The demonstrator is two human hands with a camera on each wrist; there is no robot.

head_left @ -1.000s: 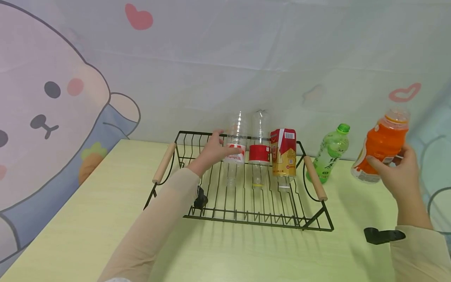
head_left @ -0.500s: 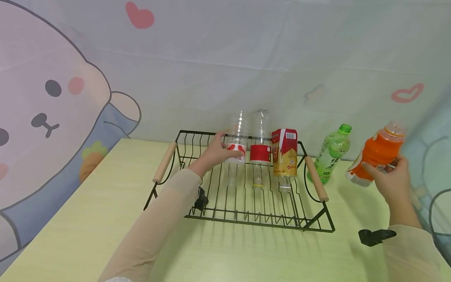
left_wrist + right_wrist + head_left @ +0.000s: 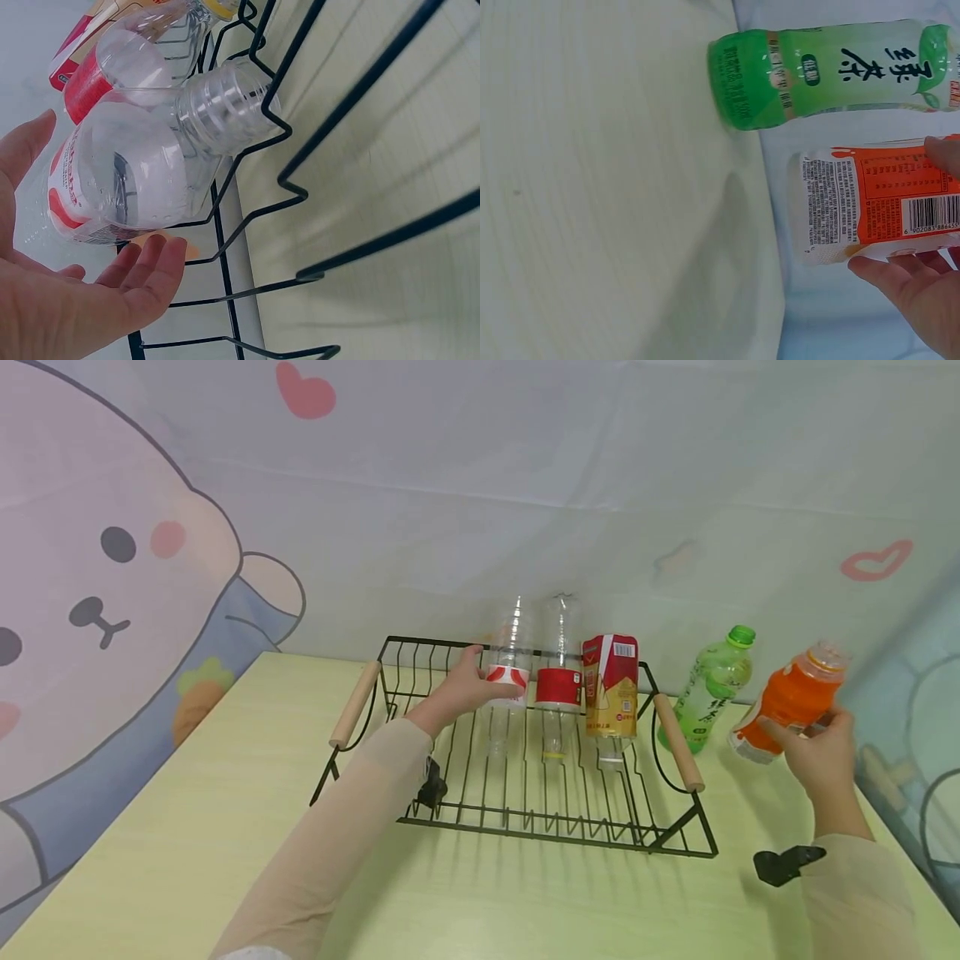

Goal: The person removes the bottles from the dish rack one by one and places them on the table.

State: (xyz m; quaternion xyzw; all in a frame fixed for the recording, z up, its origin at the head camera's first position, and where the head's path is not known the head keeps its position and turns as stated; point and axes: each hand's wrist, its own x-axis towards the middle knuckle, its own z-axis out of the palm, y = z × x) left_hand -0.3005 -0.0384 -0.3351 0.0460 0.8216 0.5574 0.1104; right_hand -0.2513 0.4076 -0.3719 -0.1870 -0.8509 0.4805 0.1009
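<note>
In the head view my left hand (image 3: pixel 459 689) reaches over the rack beside a clear bottle (image 3: pixel 508 681) with a red and white label. This bottle lies neck-down across the wires. In the left wrist view, the thumb and loosely bent fingers of my left hand (image 3: pixel 90 300) are spread at the clear bottle (image 3: pixel 150 165) without gripping it; whether they touch is unclear. On the right, my right hand (image 3: pixel 821 760) grips an orange-labelled bottle (image 3: pixel 798 693), tilted above the table. The right wrist view shows its barcode side; the bottle's (image 3: pixel 832 202) top is cut off.
The black wire rack (image 3: pixel 555 837) has wooden handles (image 3: pixel 356 703). It also holds a red-labelled clear bottle (image 3: pixel 558 689) and a red and gold bottle (image 3: pixel 611 685). A green tea bottle (image 3: pixel 708 689) stands upright between rack and right hand. A printed cloth (image 3: pixel 450 527) hangs behind.
My right hand has brought the orange-labelled bottle down and to the left, closer to the green tea bottle. The left hand stays nearly in place at the clear bottle.
</note>
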